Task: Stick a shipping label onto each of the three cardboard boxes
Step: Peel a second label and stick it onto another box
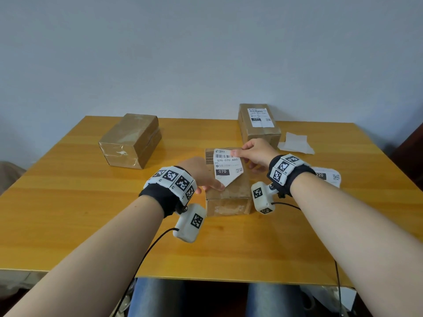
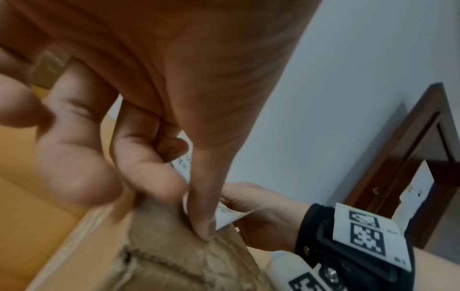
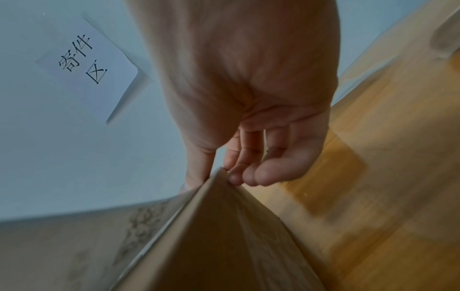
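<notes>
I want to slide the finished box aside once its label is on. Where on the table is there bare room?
Bare room: the near strip of the table before the middle box, and the patch between it and the unlabelled box. The right side is crowded: labelled box, backing paper, spare label.

Label on middle box

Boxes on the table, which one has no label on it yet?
The far-left box: bare taped cardboard. The far-right box is labelled; the middle box is getting one.
</notes>
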Demonstrator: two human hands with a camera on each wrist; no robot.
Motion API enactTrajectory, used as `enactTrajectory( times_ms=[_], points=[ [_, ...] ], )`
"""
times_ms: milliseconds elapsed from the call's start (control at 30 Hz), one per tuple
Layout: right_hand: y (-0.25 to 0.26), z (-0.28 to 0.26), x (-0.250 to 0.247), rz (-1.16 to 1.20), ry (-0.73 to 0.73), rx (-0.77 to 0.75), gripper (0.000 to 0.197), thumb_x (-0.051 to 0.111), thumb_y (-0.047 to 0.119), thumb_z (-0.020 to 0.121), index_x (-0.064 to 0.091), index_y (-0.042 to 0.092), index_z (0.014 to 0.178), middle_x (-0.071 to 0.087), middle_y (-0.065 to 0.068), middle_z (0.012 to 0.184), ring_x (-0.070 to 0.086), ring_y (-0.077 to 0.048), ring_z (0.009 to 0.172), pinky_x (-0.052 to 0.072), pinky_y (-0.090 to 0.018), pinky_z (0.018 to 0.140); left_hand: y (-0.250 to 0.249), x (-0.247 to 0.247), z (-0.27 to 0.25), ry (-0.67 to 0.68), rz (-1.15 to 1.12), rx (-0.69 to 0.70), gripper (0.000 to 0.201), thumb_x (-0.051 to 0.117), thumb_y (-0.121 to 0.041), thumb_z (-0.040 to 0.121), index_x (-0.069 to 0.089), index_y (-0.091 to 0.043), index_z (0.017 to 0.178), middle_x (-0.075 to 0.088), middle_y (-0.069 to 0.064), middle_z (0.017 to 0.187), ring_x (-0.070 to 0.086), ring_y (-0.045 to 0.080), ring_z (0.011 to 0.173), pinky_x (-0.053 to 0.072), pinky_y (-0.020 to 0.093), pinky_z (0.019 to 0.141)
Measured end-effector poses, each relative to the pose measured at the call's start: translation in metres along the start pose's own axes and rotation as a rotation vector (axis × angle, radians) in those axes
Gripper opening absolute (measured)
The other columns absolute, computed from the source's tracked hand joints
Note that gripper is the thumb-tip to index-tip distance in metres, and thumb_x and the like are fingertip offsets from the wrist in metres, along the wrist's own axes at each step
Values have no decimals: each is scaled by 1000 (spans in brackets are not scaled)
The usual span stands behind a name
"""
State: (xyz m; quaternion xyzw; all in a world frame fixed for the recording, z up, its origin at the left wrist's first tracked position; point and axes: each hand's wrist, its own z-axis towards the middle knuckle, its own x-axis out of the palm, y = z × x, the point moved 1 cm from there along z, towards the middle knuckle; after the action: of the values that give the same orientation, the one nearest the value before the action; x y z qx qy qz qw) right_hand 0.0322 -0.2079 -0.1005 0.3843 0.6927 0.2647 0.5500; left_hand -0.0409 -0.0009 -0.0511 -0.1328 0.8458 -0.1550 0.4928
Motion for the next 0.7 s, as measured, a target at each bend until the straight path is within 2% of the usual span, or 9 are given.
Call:
enactTrajectory(
  times_ms=[100,133,200,233,300,400,467,600,700],
  points=[
    [-1,0,-1,-10,1,11,53,82,51,84,62,16,118,72,-4,93,64,-15,66,56,-30,56,-2,2,2,-99,26,58,32,82,-44,81,54,-31,77,55,-12,71,50,4,63,36,22,53],
    [-1,-1,-1,-16,1,13,53,82,52,84,62,16,118,72,-3,93,64,-15,65,56,-30,56,-3,3,2,-105,1,70,30,82,-44,81,56,-30,87,55,-11,78,51,4,67,38,22,54],
    [-2,-2,0,-16,4,19,52,81,53,84,63,17,117,73,-5,94,63,-15,63,56,-29,54,-1,4,5,-97,-109,9,53,80,-48,83,47,-19,114,60,-3,97,62,11,83,47,24,59],
    [-2,-3,0,-10,6,25,52,81,53,84,63,17,116,75,-7,97,63,-15,62,56,-29,52,0,6,7,-85,-181,-42,66,78,-50,84,38,-15,123,61,2,106,66,15,92,52,26,61],
    [-2,-5,1,-2,14,33,52,81,53,85,62,17,116,76,-11,104,64,-15,61,55,-28,50,3,10,11,-45,-303,-94,71,74,-51,87,30,-13,128,60,6,119,68,21,104,60,35,70],
    [-2,-12,2,-9,32,30,56,80,53,86,59,17,124,75,-9,101,67,-15,62,57,-29,50,6,16,15,11,-414,-127,69,72,-53,88,35,-14,131,64,4,118,70,22,100,63,46,82],
    [-5,-20,2,-13,35,17,57,78,54,87,57,19,127,74,-8,100,69,-16,64,58,-30,50,7,19,16,24,-437,-122,67,71,-56,86,39,-16,129,68,3,113,72,22,97,63,48,81],
    [-16,-34,6,-38,48,-44,65,77,60,84,50,23,130,76,-7,98,77,-26,77,65,-42,57,4,20,12,67,-440,-53,33,68,-50,92,51,-22,96,70,2,102,72,21,97,64,46,77],
    [-23,-40,8,-81,49,-70,70,75,66,82,47,25,130,75,-5,98,77,-29,80,66,-46,61,6,18,10,110,-398,-13,26,66,-49,94,56,-25,94,73,3,107,73,20,99,65,41,74]
  ],
)
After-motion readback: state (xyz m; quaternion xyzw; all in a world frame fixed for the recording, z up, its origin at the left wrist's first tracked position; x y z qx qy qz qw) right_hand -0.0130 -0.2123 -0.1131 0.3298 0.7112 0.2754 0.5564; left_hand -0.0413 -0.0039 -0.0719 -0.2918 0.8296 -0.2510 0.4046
